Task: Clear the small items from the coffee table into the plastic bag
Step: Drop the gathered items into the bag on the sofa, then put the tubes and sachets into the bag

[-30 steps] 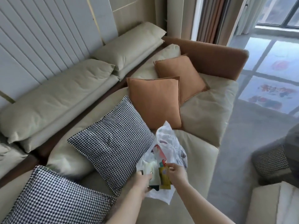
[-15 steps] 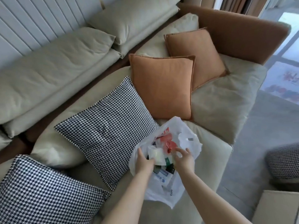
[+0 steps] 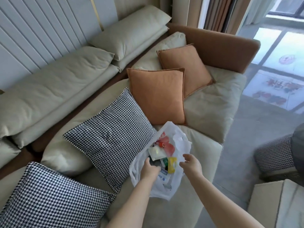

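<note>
Head view: left hand [image 3: 150,170] grips plastic bag [image 3: 166,186]; right hand [image 3: 191,165] hovers loose

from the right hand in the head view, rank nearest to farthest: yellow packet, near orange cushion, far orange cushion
1. yellow packet: in the plastic bag, just left of the right hand.
2. near orange cushion: beyond the bag, on the sofa.
3. far orange cushion: behind it, by the armrest.

Beige sofa [image 3: 212,109], panelled wall [image 3: 41,30], grey floor [image 3: 256,129], perhaps curtains [image 3: 218,12].
</note>
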The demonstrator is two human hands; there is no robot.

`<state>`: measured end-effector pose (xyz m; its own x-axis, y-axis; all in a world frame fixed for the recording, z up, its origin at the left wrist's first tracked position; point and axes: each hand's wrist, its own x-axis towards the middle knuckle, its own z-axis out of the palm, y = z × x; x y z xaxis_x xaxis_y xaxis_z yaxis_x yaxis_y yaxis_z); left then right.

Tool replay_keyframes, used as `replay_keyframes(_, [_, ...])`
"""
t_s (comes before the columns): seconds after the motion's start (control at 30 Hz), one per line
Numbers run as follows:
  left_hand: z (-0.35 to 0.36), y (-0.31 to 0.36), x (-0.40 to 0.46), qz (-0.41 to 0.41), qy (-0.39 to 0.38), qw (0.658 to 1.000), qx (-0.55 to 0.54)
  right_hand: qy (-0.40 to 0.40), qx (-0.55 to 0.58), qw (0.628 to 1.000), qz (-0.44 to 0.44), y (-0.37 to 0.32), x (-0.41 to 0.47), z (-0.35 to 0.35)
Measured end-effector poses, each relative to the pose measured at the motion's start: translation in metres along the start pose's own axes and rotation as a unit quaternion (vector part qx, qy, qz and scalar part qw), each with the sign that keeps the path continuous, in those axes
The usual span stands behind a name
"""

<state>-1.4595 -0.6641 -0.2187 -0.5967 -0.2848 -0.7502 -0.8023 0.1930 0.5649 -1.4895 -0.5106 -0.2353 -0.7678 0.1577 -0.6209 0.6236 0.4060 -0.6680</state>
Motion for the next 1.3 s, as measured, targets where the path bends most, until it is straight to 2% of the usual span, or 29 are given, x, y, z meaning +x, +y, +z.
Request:
replay_keyframes(0.2, [0.006,-0.013,-0.059,0.057,-0.072,0.993,0.079,0.037,0.005,0.999,0.003,0.023,-0.068,-0.017])
replay_keyframes(0.33, [0.019,-0.029,-0.09,0.102,-0.116,0.975,0.159,0.064,-0.007,0.998,0.017,0.043,-0.123,-0.032])
replay_keyframes(0.43, [0.034,-0.043,-0.109,0.134,-0.145,0.954,0.225,0.084,-0.036,0.996,0.022,0.069,-0.153,-0.042])
replay_keyframes(0.63, [0.08,-0.063,-0.165,0.219,-0.207,0.888,0.347,0.122,0.006,0.989,0.078,0.131,-0.212,-0.065])
replay_keyframes(0.73, [0.107,-0.078,-0.19,0.257,-0.227,0.841,0.418,0.147,0.026,0.983,0.11,0.169,-0.238,-0.077])
replay_keyframes(0.97, [0.168,-0.13,-0.249,0.351,-0.261,0.696,0.57,0.204,0.07,0.959,0.187,0.274,-0.313,-0.101])
replay_keyframes(1.17, [0.222,-0.194,-0.31,0.394,-0.307,0.585,0.64,0.253,0.09,0.931,0.249,0.368,-0.39,-0.111])
replay_keyframes(1.3, [0.247,-0.249,-0.357,0.409,-0.322,0.528,0.671,0.273,0.108,0.915,0.276,0.429,-0.448,-0.113])
